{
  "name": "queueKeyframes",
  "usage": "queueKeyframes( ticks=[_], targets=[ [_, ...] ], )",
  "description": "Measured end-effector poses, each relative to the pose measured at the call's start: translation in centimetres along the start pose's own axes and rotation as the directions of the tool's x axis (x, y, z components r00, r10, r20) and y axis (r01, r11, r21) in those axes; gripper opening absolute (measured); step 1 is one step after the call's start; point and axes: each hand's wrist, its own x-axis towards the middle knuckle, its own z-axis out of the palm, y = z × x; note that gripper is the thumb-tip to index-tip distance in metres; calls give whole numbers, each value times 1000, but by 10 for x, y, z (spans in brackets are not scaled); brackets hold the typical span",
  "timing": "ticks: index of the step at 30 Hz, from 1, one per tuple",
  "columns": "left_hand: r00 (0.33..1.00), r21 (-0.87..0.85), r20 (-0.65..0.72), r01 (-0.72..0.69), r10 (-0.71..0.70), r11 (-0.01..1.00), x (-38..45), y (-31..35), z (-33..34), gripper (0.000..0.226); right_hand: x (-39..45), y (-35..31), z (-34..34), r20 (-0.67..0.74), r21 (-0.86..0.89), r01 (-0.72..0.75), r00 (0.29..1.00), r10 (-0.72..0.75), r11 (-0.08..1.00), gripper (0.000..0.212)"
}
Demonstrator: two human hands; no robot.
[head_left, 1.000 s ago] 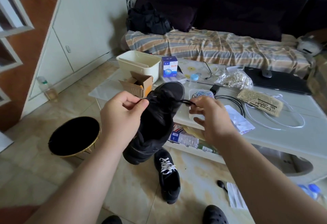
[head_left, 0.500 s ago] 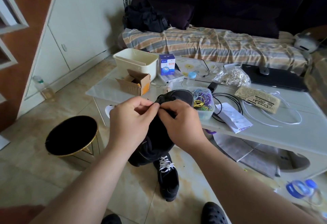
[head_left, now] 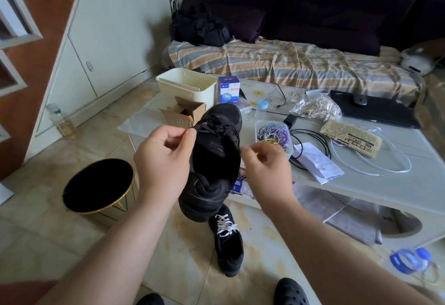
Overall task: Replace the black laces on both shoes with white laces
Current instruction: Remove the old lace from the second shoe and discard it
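A black shoe is held upright in front of me, toe up, with its black lace still threaded near the toe. My left hand pinches thumb and forefinger at the shoe's left eyelet edge, where the lace comes out. My right hand, blurred, pinches the lace strand just right of the shoe. The second black shoe lies on the floor below, laced with white laces. A loose white lace lies looped on the table.
A round black bin with a gold rim stands on the floor to the left. The table holds a cardboard box, a cream tub, a tray of rubber bands, cables and papers. A sofa is behind.
Half a second ago both hands were together on the shoe's tongue. Now they have drawn apart, the right hand moving right with the lace strand.
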Motion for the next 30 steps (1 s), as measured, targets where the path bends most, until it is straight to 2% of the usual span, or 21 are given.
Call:
queueKeyframes(
  ticks=[1,2,4,5,8,10,14,16,18,20,21,24,27,30],
  targets=[
    [1000,3,-7,-13,13,1000,-2,1,1,15,-3,0,3,28,-25,36,999,-35,999,19],
    [1000,0,-14,-22,22,1000,-5,2,2,15,-6,-2,3,75,34,24,997,-26,999,23],
    [999,-10,-19,-37,37,999,-9,4,3,15,-6,-6,2,181,173,-65,983,33,983,31],
    [999,-6,-15,-48,48,999,-11,5,4,15,-7,-8,0,212,161,-74,976,39,984,34],
    [996,-8,20,-84,84,996,-18,9,3,13,-4,-4,0,174,-33,15,985,-9,999,26],
    [993,-6,46,-107,107,994,-19,9,2,13,0,-1,2,106,-23,-1,994,3,1000,16],
    [996,-5,76,-52,52,999,-10,3,-2,15,14,-2,-6,14,218,-124,992,124,968,23],
    [995,22,94,-38,36,999,-5,4,-4,15,16,-4,-8,34,331,-140,990,136,933,27],
    [982,79,186,-45,30,996,-3,5,-3,15,16,-6,-8,70,398,-144,990,127,906,31],
    [938,138,346,-57,6,989,-4,5,-3,28,15,-5,-10,100,344,-97,993,66,934,25],
    [913,169,407,-109,32,980,-6,6,-3,38,13,-4,-10,105,295,-64,994,34,953,23],
    [865,209,463,-320,194,924,-8,11,-1,56,6,-5,-7,101,163,16,994,-33,987,27],
    [871,217,401,-393,285,894,-12,18,10,38,0,-9,-1,119,123,67,989,-82,990,30],
    [879,292,371,-416,299,861,-11,18,16,16,-4,-11,1,131,134,99,985,-117,986,29]
  ],
)
